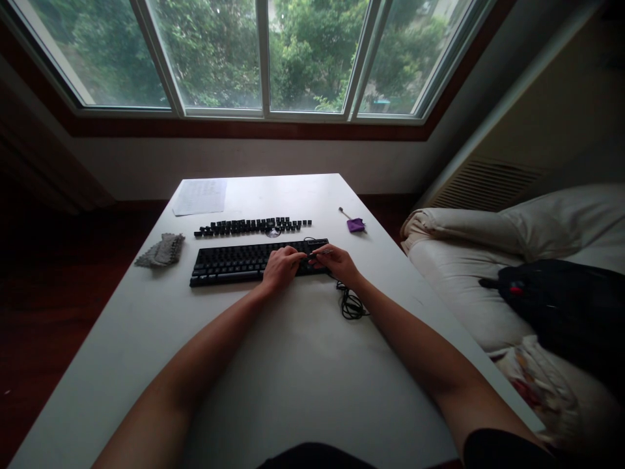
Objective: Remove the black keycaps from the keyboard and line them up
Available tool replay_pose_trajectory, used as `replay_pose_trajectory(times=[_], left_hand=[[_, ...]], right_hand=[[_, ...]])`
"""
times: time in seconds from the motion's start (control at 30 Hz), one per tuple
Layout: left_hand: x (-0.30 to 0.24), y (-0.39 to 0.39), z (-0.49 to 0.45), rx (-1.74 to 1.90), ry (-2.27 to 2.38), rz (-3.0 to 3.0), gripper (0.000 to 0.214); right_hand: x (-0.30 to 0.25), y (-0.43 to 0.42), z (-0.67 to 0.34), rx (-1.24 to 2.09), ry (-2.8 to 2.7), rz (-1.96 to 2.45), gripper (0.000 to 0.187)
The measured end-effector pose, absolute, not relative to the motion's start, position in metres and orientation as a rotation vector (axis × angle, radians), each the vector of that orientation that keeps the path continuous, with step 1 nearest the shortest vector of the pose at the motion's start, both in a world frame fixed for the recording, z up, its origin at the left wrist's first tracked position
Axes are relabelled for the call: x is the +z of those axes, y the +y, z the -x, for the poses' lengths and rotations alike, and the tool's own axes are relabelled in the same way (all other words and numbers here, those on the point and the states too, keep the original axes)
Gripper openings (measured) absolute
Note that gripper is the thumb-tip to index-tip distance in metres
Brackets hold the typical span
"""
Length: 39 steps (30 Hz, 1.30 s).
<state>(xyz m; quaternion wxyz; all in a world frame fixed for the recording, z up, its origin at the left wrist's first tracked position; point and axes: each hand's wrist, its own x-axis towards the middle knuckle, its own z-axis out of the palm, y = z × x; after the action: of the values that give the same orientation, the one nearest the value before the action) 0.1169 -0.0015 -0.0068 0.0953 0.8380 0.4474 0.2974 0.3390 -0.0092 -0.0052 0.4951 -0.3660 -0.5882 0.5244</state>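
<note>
A black keyboard point(229, 262) lies across the white table, its right part partly hidden by both hands. Over its right half, my left hand point(282, 266) is closed with thumb and fingers together; whatever they pinch is too small to make out. My right hand point(338, 262) grips a thin, shiny tool point(323, 252), perhaps metal, whose tip points toward the left fingertips. Behind the keyboard, several loose black keycaps point(234, 227) stand in rows. A small round, clear-looking item point(273, 232) sits at their front edge.
A coiled black cable point(352, 305) rests beside my right forearm. On the white table point(263, 378) also lie a grey cloth point(162, 251), a paper sheet point(201, 197), a purple cloth point(356, 225) and a thin stick point(344, 213). A sofa point(454, 280) with a dark bag point(566, 299) stands right.
</note>
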Motion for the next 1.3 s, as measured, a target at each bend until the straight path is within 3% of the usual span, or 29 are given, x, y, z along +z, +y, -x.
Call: replay_pose_trajectory(times=[0.73, 0.97, 1.3], left_hand=[[-0.008, -0.001, -0.116, 0.845, 1.328, -2.525, 0.025], [-0.005, -0.003, -0.115, 0.955, 1.284, -2.43, 0.028], [-0.009, -0.001, -0.116, 0.852, 1.288, -2.538, 0.032]], right_hand=[[0.001, -0.003, -0.355, 1.131, -1.37, 1.029, 0.04], [0.008, -0.005, -0.356, 1.109, -1.305, 1.033, 0.033], [0.012, -0.009, -0.348, 1.259, -1.298, 0.982, 0.034]])
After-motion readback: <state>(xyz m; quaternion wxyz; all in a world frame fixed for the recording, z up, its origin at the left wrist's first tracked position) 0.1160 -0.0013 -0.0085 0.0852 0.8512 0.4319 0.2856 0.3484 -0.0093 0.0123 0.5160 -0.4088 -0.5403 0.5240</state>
